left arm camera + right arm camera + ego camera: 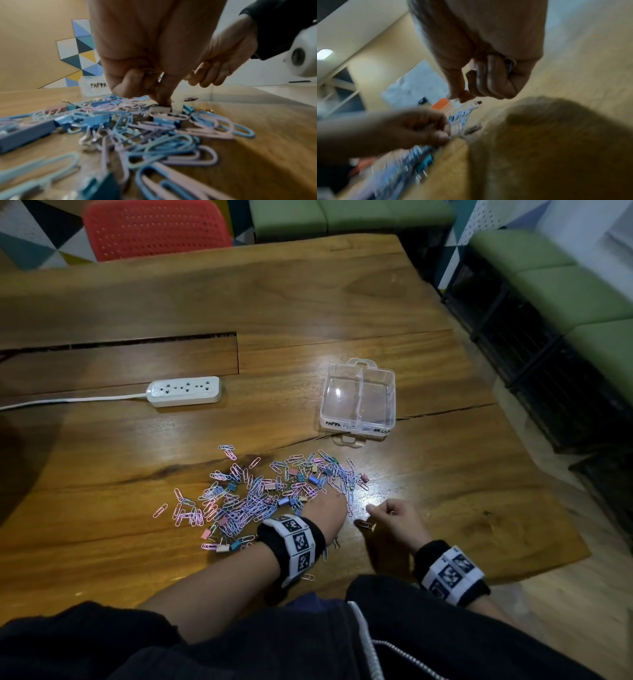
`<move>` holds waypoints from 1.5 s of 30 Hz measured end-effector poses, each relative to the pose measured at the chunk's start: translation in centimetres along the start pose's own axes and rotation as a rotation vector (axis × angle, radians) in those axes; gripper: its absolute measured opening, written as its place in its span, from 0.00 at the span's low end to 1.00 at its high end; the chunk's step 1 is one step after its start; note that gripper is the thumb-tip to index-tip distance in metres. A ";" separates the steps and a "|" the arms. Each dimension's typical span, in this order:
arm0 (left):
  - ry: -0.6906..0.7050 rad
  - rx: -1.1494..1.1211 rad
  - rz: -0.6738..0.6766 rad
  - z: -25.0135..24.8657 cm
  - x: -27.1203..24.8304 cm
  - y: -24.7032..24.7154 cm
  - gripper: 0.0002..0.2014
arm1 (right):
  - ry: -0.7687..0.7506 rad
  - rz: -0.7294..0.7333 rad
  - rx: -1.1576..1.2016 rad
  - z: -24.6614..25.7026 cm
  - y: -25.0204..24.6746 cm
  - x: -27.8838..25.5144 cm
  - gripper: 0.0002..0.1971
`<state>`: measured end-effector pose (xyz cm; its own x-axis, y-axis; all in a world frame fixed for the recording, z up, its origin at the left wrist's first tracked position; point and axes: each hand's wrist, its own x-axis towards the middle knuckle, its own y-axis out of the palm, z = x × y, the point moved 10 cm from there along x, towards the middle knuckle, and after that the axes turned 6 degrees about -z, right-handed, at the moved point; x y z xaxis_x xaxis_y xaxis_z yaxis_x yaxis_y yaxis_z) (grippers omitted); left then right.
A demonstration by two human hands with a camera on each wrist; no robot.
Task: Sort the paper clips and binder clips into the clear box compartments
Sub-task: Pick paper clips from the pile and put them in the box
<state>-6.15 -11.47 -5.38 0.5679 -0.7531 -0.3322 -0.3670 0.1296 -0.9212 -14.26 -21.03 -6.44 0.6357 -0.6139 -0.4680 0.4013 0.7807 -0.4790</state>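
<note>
Left hand reaches into the clips.

The setting is an office lounge or shared workspace. Evidence: a large wooden table with a cable slot and a white power strip, a red perforated chair, green cushioned benches, and pegboard wall panels with coloured triangles.

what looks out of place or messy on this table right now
The pastel paper clips and small binder clips lie mixed in a loose heap on the wooden table, with a few strays near its front edge. The clear two-compartment plastic box looks empty.
</note>
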 end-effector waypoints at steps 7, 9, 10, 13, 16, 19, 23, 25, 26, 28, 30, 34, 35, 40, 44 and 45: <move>0.086 -0.033 -0.005 0.2 -0.2 -0.4 0.15 | -0.264 -0.004 -0.579 2.0 1.9 -1.3 0.07; 0.036 -0.282 -0.017 1.4 0.3 -0.9 0.11 | -0.296 0.036 -0.645 2.3 2.4 -1.5 0.08; -0.032 -0.452 -0.022 2.4 0.6 -1.2 0.13 | -0.287 0.055 -0.656 2.2 2.6 -1.5 0.09; -0.348 -1.167 0.016 5.8 0.7 -1.3 0.17 | -0.204 0.120 -0.568 1.5 2.7 -1.3 0.08; -0.483 -1.807 0.134 5.9 0.4 -2.2 0.13 | -0.105 0.165 -0.354 1.2 2.6 -0.6 0.06; -0.536 -1.796 0.134 6.5 1.6 -4.0 0.19 | 0.015 0.218 -0.042 1.7 2.3 -0.3 0.10; -0.637 -1.816 0.136 6.7 4.6 -6.9 0.11 | 0.035 0.261 0.210 4.0 1.5 0.3 0.10; -0.659 -1.877 0.129 6.4 6.4 -8.5 0.09 | -0.005 0.227 0.204 5.7 0.5 1.2 0.10; -0.665 -1.897 0.124 6.2 7.2 -9.3 0.10 | -0.020 0.207 0.197 6.5 -0.1 1.6 0.10; -0.651 -1.886 0.092 6.1 9.1 -10.2 0.22 | -0.027 0.174 0.194 8.0 -1.1 2.6 0.11; -0.623 -1.868 0.061 6.1 10.3 -10.9 0.33 | -0.011 0.156 0.207 9.4 -1.8 3.5 0.10; -0.566 -1.821 0.089 5.7 11.4 -11.1 0.39 | -0.035 0.153 0.141 12.1 -2.4 5.7 0.08; -0.551 -1.789 0.106 5.6 11.2 -11.0 0.40 | -0.040 0.150 0.115 12.7 -2.3 6.3 0.07; -0.492 -1.677 0.064 6.3 10.1 -10.5 0.29 | -0.058 0.136 0.082 15.4 -1.3 9.5 0.09; -0.533 -1.426 -0.001 8.5 8.0 -8.8 0.10 | -0.015 0.105 0.179 16.7 0.4 11.2 0.09; -0.513 -1.331 -0.015 8.9 7.6 -8.6 0.12 | -0.005 0.092 0.197 17.1 0.7 11.5 0.13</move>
<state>7.83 -12.57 -1.79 0.6720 -0.3983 -0.6242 -0.6020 -0.7847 -0.1474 4.65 -25.56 0.51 0.6789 -0.5388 -0.4988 0.4624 0.8415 -0.2795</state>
